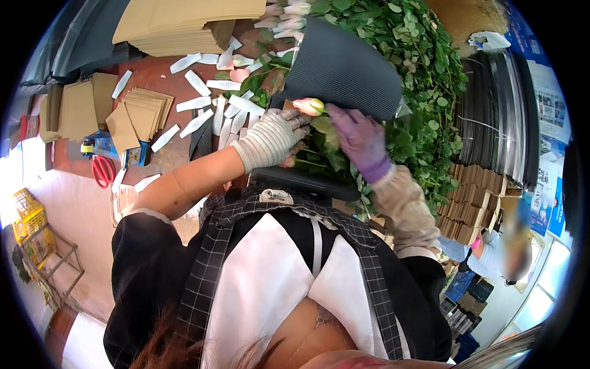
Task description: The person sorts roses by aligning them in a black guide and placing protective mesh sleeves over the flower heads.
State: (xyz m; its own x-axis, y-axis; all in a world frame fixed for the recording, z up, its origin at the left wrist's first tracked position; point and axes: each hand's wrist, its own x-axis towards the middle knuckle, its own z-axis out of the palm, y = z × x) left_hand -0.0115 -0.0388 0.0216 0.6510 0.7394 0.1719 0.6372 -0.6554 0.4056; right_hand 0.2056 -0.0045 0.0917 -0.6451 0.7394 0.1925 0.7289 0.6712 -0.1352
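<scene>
A pale pink-and-yellow rose lies with its bloom beside the fingertips of my left hand, which wears a white striped glove. Those left fingers are spread over the edge of a bunch of leafy rose stems; what lies under the palm is hidden. My right hand, in a purple glove, pinches the rose just below its bloom. A second peach bloom shows partly under my left wrist. Behind both hands a sheet of black corrugated wrap curves upward.
White mesh flower sleeves lie scattered at left, near cardboard pieces and red-handled scissors. Cardboard sheets are stacked at the back. Leafy stems heap at right, beside dark sheets. Another person stands far right.
</scene>
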